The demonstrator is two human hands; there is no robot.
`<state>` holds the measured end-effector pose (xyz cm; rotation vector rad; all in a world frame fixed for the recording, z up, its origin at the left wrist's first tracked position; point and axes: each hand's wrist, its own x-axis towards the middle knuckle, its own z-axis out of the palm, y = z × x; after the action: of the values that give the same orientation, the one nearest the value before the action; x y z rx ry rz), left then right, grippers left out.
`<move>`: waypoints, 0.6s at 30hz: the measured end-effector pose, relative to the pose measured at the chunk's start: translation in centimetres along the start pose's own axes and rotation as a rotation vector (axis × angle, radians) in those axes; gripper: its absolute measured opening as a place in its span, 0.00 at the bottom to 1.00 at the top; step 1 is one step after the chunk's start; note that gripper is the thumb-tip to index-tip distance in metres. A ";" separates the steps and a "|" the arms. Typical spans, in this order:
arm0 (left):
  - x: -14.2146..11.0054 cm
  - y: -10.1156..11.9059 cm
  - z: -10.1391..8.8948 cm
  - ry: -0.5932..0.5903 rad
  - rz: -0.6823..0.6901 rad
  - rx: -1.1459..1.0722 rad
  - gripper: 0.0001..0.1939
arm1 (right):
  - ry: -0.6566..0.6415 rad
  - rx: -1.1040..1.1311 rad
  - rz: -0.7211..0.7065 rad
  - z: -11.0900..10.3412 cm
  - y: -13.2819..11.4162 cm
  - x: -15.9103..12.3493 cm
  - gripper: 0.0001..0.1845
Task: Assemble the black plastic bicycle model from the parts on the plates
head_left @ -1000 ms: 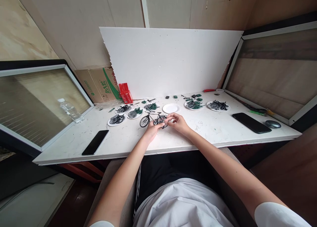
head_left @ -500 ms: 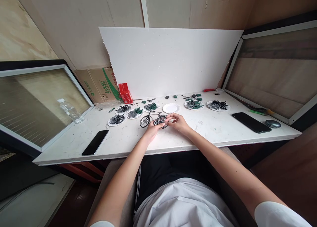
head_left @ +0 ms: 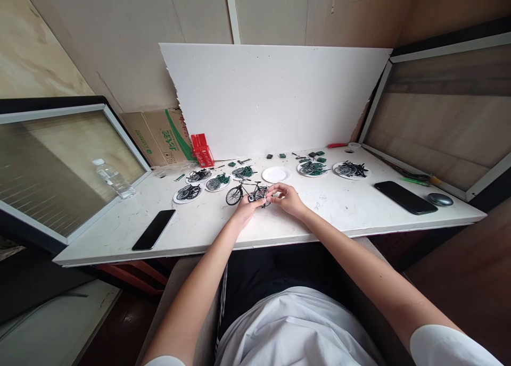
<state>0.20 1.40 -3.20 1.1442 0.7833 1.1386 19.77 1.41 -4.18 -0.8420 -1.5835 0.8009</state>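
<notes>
A small black model bicycle (head_left: pixel 235 196) is held upright near the front middle of the white table, its front wheel to the left. My left hand (head_left: pixel 245 211) is closed on its lower middle, the thumb stretched along it toward the rear wheel. At that rear wheel, the fingers of my right hand (head_left: pixel 288 198) are bent and pinched together on the bicycle. Part of the rear wheel is hidden behind my fingers. Just behind the bicycle lie paper plates of black and green plastic parts, among them a plate of green parts (head_left: pixel 217 182).
A white paper plate (head_left: pixel 275 174) sits behind my hands. Loaded plates (head_left: pixel 351 170) stand to the right. One phone (head_left: pixel 154 230) lies left, another phone (head_left: pixel 405 198) right beside a mouse (head_left: pixel 439 200). A bottle (head_left: pixel 114 179), a red box (head_left: pixel 203 150) and a white board (head_left: pixel 275 100) stand farther back.
Almost nothing differs. The bicycle's front wheel has shifted very slightly to the right, while both hands keep their hold at the same spot.
</notes>
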 end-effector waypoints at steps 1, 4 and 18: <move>0.0 0.1 0.0 -0.002 -0.009 -0.002 0.23 | -0.002 -0.002 -0.002 0.0 0.0 0.0 0.20; -0.1 0.3 0.2 -0.020 -0.014 -0.012 0.18 | -0.006 -0.013 -0.009 0.0 0.2 0.0 0.19; 0.0 0.5 0.4 -0.021 -0.016 -0.011 0.10 | 0.004 -0.003 -0.014 0.1 0.0 0.0 0.18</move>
<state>0.41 1.31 -2.60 1.1373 0.7679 1.1147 19.68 1.40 -4.16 -0.8335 -1.5853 0.7870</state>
